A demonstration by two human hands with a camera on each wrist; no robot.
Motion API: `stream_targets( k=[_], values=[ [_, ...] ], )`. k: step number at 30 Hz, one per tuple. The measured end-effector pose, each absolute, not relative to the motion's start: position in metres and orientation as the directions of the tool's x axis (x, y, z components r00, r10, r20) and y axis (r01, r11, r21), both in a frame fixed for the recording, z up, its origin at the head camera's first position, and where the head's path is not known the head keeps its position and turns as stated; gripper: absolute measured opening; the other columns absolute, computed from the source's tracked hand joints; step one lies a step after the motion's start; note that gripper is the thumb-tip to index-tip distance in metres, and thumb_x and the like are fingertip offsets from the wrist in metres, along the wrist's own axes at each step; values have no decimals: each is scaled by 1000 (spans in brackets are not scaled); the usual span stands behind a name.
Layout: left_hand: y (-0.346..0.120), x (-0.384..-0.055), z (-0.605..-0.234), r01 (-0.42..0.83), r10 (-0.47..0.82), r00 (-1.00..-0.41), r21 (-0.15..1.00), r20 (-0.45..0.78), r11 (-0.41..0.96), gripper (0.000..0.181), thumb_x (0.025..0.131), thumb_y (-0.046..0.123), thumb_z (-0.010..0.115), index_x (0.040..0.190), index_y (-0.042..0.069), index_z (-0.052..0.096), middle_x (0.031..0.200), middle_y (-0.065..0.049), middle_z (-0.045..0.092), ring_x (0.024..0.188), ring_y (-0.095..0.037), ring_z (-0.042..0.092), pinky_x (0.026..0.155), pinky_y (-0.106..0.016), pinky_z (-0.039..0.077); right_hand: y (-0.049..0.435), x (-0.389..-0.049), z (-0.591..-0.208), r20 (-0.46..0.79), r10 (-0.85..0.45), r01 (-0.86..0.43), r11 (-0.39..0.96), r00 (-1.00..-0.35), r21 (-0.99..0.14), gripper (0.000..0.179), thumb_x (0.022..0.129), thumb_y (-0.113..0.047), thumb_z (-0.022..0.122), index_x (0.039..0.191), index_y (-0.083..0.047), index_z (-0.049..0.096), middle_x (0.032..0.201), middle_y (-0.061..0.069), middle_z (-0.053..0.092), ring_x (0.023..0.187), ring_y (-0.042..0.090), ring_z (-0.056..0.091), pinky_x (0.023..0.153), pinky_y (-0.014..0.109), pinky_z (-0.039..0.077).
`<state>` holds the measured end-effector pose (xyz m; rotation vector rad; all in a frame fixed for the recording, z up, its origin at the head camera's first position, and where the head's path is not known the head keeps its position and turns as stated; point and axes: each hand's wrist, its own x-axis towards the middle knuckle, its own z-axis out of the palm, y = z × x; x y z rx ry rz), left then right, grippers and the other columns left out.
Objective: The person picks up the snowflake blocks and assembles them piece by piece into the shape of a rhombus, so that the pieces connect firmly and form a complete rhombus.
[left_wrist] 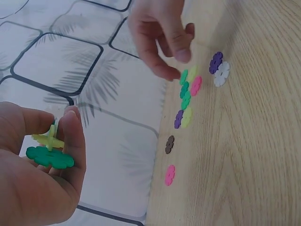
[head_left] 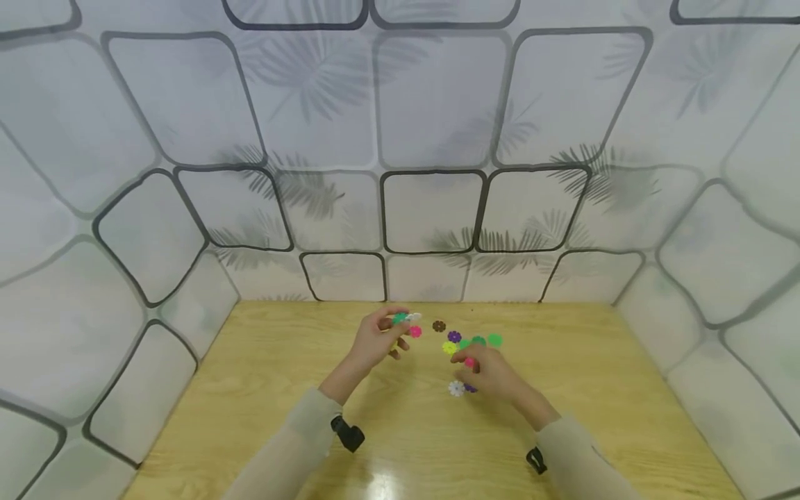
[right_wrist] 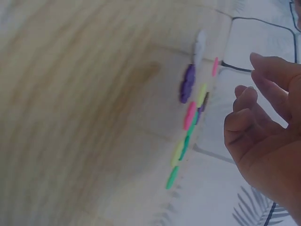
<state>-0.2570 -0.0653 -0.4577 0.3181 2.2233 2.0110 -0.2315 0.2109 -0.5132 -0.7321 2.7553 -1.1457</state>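
A pale wall covering (head_left: 431,208), printed with dark rounded outlines and grey leaves, is rising behind and on both sides of a light-brown wood-grain table (head_left: 394,417). Two arms in pale beige sleeves (head_left: 275,451) are reaching in over the tabletop, the left wearing a black wristband (head_left: 347,433), the right another black band (head_left: 535,460).

The left hand (head_left: 373,342) is hovering toward the far side of the table, its thumb and fingers grasping a cluster of flower-shaped plastic discs (left_wrist: 51,156). In the left wrist view, a green disc is sitting just below a yellow one; in the head view, a white one is showing at the fingertips.

The right hand (head_left: 490,373) is hanging over the loose discs, its fingers loosely bent and released, holding nothing.

Toward the far side, a pink flower-shaped disc (head_left: 415,332) is lying near a brown one (head_left: 439,326). A purple disc (head_left: 454,336) is lying just beside a yellow disc (head_left: 449,347), with three green discs (head_left: 495,339) near them. A second pink disc (head_left: 469,362) is showing partly behind the right hand, while a white disc (head_left: 456,388) is resting beside another purple disc (head_left: 471,388) nearer the person.
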Motion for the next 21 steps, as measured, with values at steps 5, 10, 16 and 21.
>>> stream_targets(
  k=[5, 10, 16, 21],
  values=[
    [-67, -256, -455, 59, 224, -974, 994, 39, 87, 31, 105, 11, 66, 136, 11, 65, 102, -22, 75, 63, -13, 69, 49, -25, 54, 217, -229, -526, 62, -468, -384, 636, -881, -669, 28, 95, -13, 78, 119, -2, 73, 119, 12, 68, 67, 5, 52, 61, 22, 49],
    [-67, -255, -453, 43, 211, -977, 995, 24, 86, 32, 106, 10, 64, 137, 10, 65, 107, -29, 72, 64, -14, 69, 49, -24, 53, 221, -227, -537, 26, -462, -368, 670, -887, -645, 34, 89, -20, 85, 119, -8, 76, 115, 5, 68, 91, 12, 58, 78, 26, 52],
    [-66, -256, -454, 42, 208, -978, 996, 25, 80, 31, 106, 10, 64, 136, 11, 65, 103, -23, 74, 63, -14, 69, 49, -24, 53, 224, -227, -551, 16, -486, -395, 690, -874, -606, 33, 89, -26, 85, 119, -12, 76, 108, -1, 60, 93, 11, 53, 82, 26, 50],
    [-67, -257, -453, 37, 231, -973, 997, 20, 70, 31, 106, 12, 65, 137, 11, 65, 104, -14, 76, 65, -15, 70, 51, -27, 55, 221, -228, -551, 43, -489, -412, 681, -871, -606, 29, 89, -26, 85, 114, -12, 77, 107, 0, 61, 92, 10, 54, 82, 27, 50]
  ],
)
